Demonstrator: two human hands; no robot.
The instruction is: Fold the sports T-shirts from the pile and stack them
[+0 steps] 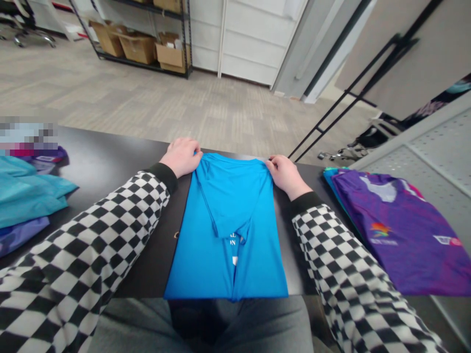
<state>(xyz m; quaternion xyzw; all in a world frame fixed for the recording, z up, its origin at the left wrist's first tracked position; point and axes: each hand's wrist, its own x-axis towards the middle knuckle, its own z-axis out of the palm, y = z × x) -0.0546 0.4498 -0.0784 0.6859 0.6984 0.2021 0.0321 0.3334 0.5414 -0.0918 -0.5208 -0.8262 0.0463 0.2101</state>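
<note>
A blue T-shirt (230, 196) lies on the black table in front of me, its sides and sleeves folded inward over the middle. White lettering shows through the gap between the folds. My left hand (184, 156) is closed on the shirt's far left corner, fingers curled and partly hidden. At the far right corner, my right hand (285, 172) pinches the fabric between thumb and fingers. The shirt's near edge reaches the table's front edge, close to my lap.
Folded shirts, a purple one (401, 230) on top, are stacked at the right. Teal and purple garments (33, 191) lie heaped at the left of the black table (121, 147). Beyond the floor stands a shelf with cardboard boxes (138, 47). A grey perforated panel (437, 142) borders the right side.
</note>
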